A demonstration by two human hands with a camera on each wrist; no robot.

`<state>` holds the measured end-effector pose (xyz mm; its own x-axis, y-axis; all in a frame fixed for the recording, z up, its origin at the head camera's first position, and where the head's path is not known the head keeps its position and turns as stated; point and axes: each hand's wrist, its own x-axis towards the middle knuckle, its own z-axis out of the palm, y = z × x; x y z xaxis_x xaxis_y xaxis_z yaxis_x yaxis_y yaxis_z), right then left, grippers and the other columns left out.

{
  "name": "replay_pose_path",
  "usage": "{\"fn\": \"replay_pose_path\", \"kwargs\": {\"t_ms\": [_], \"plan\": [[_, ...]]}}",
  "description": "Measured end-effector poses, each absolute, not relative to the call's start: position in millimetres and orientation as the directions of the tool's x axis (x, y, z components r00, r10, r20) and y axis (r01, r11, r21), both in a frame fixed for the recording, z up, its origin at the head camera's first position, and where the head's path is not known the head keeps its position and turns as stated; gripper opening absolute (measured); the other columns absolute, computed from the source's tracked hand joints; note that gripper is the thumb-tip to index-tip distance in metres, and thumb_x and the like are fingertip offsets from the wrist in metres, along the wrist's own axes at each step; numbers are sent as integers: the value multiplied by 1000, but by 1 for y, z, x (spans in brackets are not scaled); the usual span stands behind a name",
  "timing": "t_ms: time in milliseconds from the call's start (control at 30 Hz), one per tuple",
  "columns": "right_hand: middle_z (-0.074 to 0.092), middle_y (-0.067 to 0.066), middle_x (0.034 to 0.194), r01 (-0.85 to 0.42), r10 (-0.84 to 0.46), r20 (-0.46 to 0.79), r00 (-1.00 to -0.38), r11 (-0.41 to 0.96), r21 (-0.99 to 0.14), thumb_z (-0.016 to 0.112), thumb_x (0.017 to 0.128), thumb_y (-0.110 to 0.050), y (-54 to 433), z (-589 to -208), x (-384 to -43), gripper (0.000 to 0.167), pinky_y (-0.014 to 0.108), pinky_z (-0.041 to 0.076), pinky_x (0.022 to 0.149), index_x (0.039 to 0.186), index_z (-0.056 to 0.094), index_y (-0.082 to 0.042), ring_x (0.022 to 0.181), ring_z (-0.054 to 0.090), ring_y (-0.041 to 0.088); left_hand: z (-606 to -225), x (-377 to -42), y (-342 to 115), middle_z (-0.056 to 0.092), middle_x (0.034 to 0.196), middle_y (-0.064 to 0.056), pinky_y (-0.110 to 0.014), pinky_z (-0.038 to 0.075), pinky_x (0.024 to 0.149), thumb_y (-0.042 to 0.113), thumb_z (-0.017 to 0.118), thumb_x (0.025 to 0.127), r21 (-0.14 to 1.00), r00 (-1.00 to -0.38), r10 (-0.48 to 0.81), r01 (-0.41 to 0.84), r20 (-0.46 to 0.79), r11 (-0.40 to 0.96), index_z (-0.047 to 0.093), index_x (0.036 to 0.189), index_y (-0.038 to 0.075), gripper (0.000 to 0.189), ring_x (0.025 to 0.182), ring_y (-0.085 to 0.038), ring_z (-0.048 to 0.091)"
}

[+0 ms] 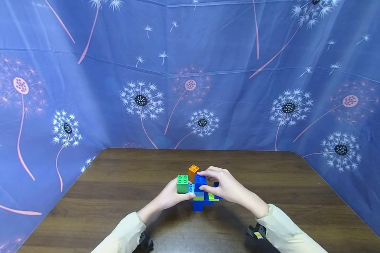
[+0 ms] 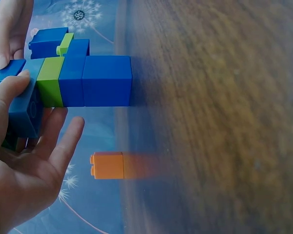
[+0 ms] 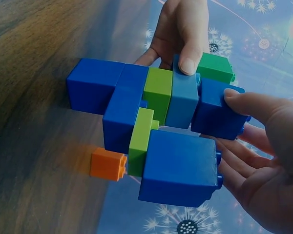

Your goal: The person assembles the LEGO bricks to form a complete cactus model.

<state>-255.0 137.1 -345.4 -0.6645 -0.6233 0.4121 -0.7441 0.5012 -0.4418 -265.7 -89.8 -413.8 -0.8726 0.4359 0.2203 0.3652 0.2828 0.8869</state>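
A built stack of toy building blocks stands on the table, with a dark blue block (image 1: 197, 206) at its base and lime-green blocks (image 3: 157, 93) higher up. My left hand (image 1: 170, 196) grips the light blue block (image 3: 184, 100) near the top, thumb on its near side. Beside that thumb a green block (image 1: 182, 184) sits on the left end. Between thumb and fingers, my right hand (image 1: 228, 186) pinches a dark blue block (image 3: 219, 108) at the light blue one's right end; whether it is fully seated I cannot tell. Another large blue block (image 3: 178, 165) tops the lower side branch.
Behind the stack, an orange block (image 1: 193, 170) stands apart on the brown wooden table (image 1: 130, 168). A blue cloth with dandelion prints (image 1: 234, 88) hangs beyond the table's back edge and along both sides.
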Motion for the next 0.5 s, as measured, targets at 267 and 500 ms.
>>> {"fn": "replay_pose_path", "kwargs": {"t_ms": [267, 500], "plan": [[63, 0, 101, -728, -620, 395, -678, 491, -479, 71, 84, -23, 136, -344, -254, 38, 24, 54, 76, 119, 63, -10, 87, 64, 11, -413, -265, -90, 64, 105, -12, -20, 51, 74, 17, 72, 83, 895, -872, 443, 354, 210, 273, 51, 119, -4, 47, 85, -15, 63], [62, 1, 99, -724, -617, 392, -682, 494, -481, 71, 84, -22, 134, -344, -254, 38, 22, 53, 75, 119, 63, -7, 85, 65, 12, -411, -263, -90, 64, 103, -13, -21, 52, 74, 19, 72, 82, 901, -866, 452, 353, 213, 252, 50, 119, -5, 49, 84, -15, 63]]}}
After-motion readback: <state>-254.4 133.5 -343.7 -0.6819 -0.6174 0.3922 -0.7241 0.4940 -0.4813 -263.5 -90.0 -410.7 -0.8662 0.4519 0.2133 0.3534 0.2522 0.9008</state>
